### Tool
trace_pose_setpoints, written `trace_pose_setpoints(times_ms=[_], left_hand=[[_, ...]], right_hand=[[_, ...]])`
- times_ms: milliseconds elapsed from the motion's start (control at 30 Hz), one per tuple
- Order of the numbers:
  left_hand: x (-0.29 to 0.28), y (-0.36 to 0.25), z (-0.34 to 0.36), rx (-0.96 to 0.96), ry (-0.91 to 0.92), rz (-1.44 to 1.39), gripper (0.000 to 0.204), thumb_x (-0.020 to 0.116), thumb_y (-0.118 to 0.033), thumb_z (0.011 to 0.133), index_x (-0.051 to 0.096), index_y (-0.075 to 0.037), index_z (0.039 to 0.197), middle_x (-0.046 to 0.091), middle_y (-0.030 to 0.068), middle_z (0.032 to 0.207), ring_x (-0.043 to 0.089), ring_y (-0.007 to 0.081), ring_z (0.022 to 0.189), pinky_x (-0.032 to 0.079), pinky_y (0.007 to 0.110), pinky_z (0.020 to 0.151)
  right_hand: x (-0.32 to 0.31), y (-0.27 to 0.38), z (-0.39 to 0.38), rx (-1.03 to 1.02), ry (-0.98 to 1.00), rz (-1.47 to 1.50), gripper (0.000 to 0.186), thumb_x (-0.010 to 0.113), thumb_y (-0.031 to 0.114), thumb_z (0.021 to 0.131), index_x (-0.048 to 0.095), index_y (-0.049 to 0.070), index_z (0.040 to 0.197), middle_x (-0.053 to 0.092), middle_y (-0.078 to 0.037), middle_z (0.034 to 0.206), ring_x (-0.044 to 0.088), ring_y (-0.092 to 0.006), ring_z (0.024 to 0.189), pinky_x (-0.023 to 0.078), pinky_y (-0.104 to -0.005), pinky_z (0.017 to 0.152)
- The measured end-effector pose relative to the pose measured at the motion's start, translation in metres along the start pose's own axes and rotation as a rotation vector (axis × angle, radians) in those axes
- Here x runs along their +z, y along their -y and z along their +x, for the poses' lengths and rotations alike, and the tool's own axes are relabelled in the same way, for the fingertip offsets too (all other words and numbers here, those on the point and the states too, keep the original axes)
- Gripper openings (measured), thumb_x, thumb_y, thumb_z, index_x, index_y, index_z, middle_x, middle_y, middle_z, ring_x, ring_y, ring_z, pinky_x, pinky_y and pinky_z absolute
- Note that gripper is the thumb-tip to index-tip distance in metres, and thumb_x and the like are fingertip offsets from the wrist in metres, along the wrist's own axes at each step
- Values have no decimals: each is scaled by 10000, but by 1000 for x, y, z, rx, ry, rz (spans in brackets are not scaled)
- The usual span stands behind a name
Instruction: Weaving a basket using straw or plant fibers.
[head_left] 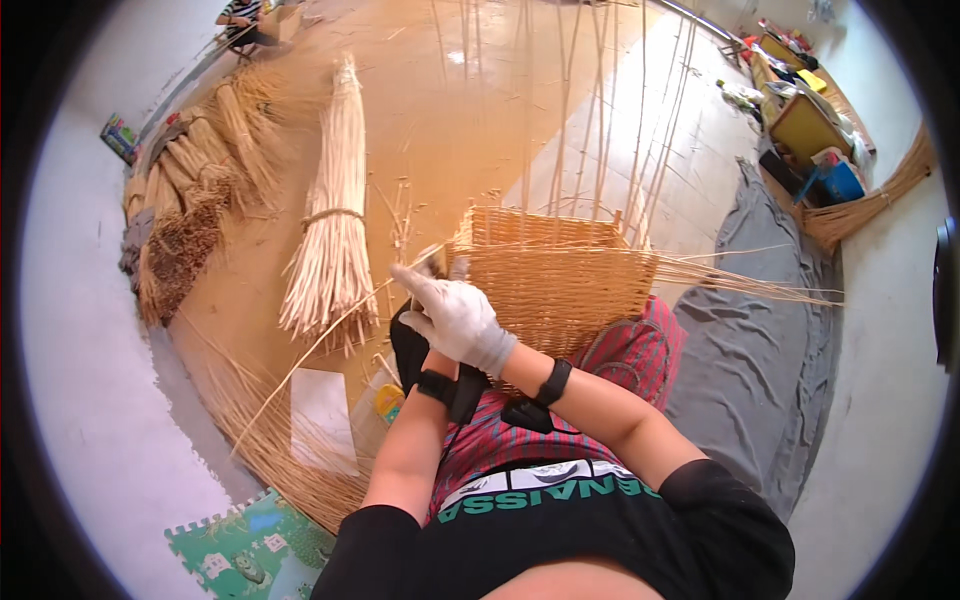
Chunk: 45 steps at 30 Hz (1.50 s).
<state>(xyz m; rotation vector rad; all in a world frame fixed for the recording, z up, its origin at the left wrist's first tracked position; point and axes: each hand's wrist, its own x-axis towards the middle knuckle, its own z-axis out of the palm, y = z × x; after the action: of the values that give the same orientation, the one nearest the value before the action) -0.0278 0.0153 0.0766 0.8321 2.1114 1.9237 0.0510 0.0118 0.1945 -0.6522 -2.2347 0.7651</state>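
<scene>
A partly woven wicker basket (pixel 560 285) rests against my lap, with long upright rods (pixel 600 120) rising from its far side. My right hand (pixel 452 312), in a white glove, reaches across to the basket's left corner. Its fingers close around a long pale wicker strand (pixel 310 350), which slants from the lower left up to the basket. My left forearm (pixel 415 440) comes up beneath the right hand. Behind the glove, the left hand is mostly hidden, so its fingers cannot be made out. Several loose strands (pixel 750 280) stick out from the basket's right side.
A tied bundle of pale rods (pixel 335 220) lies ahead on the left. More bundles (pixel 200 190) lean by the left wall; loose rods (pixel 270 430) spread below them. Grey cloth (pixel 750 370) covers floor on the right. A person (pixel 245 20) sits at the far left.
</scene>
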Motion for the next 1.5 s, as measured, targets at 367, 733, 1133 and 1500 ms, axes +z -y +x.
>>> trace_pose_setpoints(times_ms=[367,733,1133,1500], left_hand=[[13,-6,27,-369,337,-855,436,773,-104,919,599,-9,1308,676,66,1087,647,173,1011,539,302,819],[5,-33,57,-336,609,-389,367,808,-195,911,665,-67,1224,679,27,1069,611,115,948,512,272,849],[24,-41,38,-127,272,-37,346,832,-202,875,636,-34,1105,673,75,974,614,165,858,511,309,795],[48,-94,-25,498,675,587,683,717,-129,873,503,-296,1500,532,187,1420,584,370,1222,453,466,1044]], right_hand=[[-14,-41,-17,-179,-244,-30,200,690,268,927,721,144,1081,726,-63,906,661,-260,726,527,-383,657],[-47,-104,-10,719,-521,563,226,616,226,1040,731,71,1156,745,-65,1020,676,-140,852,541,-280,717],[-80,-145,-40,548,-658,622,259,585,95,1034,549,51,1287,741,-109,1000,685,-152,831,545,-275,757],[-137,-130,49,107,-453,-371,492,583,37,967,491,121,1443,682,-174,1269,693,-356,1049,553,-378,930]])
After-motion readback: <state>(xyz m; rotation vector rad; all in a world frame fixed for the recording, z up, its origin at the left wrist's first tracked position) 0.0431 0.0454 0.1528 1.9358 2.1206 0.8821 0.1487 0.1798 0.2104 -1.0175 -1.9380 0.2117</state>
